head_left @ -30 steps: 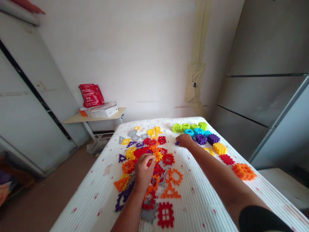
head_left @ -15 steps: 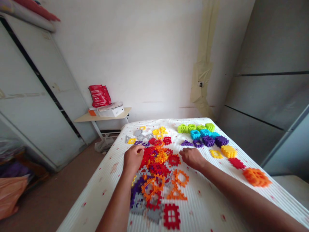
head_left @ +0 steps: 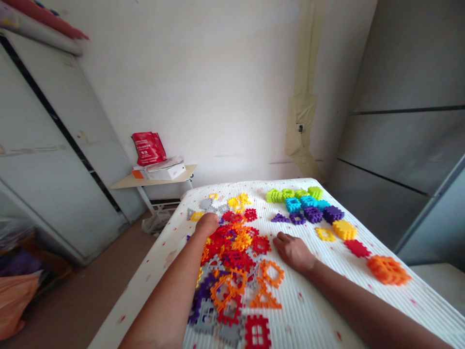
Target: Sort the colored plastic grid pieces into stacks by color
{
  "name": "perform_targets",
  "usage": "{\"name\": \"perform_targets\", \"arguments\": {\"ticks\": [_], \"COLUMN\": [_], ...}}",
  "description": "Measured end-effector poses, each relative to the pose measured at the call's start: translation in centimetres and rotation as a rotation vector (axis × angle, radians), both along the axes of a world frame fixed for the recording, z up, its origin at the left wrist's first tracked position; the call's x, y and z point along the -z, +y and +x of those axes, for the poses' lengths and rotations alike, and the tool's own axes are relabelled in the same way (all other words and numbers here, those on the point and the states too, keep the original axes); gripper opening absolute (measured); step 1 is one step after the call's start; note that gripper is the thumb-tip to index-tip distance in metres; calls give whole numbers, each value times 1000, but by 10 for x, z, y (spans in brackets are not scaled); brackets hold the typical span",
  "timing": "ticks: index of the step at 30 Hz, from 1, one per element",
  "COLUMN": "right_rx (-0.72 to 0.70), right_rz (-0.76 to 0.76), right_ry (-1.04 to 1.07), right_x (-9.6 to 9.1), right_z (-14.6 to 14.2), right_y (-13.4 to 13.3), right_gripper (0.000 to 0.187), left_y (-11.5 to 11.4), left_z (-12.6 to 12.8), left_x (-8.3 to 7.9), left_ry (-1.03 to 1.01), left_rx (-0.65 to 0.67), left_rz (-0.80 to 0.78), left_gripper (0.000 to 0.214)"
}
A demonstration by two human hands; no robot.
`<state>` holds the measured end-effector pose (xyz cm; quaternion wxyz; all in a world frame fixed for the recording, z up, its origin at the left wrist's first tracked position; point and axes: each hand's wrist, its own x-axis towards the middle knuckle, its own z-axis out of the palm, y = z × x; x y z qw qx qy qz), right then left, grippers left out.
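Interlocking plastic building tiles with notched edges lie in a mixed heap on the bed, with red tiles (head_left: 222,238) in the middle. My left hand (head_left: 208,224) is at the heap's far left edge, beside a bit of a purple tile (head_left: 221,220). Its fingers look curled in, and whatever they hold is hidden behind the hand. My right hand (head_left: 295,251) rests on the mattress just right of the heap, palm down, fingers lying loosely apart with nothing in them. Nearest to it is a red window tile (head_left: 260,245). Orange tiles (head_left: 271,273) lie closer to me.
Right of the heap stand sorted stacks: lime green (head_left: 315,193), light blue (head_left: 292,204), purple (head_left: 313,214), yellow (head_left: 344,230), red (head_left: 357,248) and orange (head_left: 388,270). Grey tiles (head_left: 207,203) and yellow tiles (head_left: 239,201) lie at the far end. A small table (head_left: 123,182) stands beyond the bed.
My left hand has moved slightly forward, over the purple tiles at the heap's far left. The right hand has shifted a little nearer to me, its fingers looser.
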<state>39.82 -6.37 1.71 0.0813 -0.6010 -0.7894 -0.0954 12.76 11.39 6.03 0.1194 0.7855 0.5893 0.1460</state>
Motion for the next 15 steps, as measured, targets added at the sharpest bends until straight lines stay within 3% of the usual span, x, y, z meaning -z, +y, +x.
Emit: {"name": "perform_targets", "arguments": {"ticks": [6,15], "right_rx": [0,10], "right_rz": [31,42], "right_ry": [22,24], "right_x": [3,5], "right_z": [1,1], "right_y": [1,1], "right_gripper": [28,25], "left_y": [4,-5], "left_z": [0,-7], "left_x": [3,-19], "left_ry": [-82,-508], "left_rx": [-15,-43], "left_rz": [-15,-38], "left_gripper": [9,8]}}
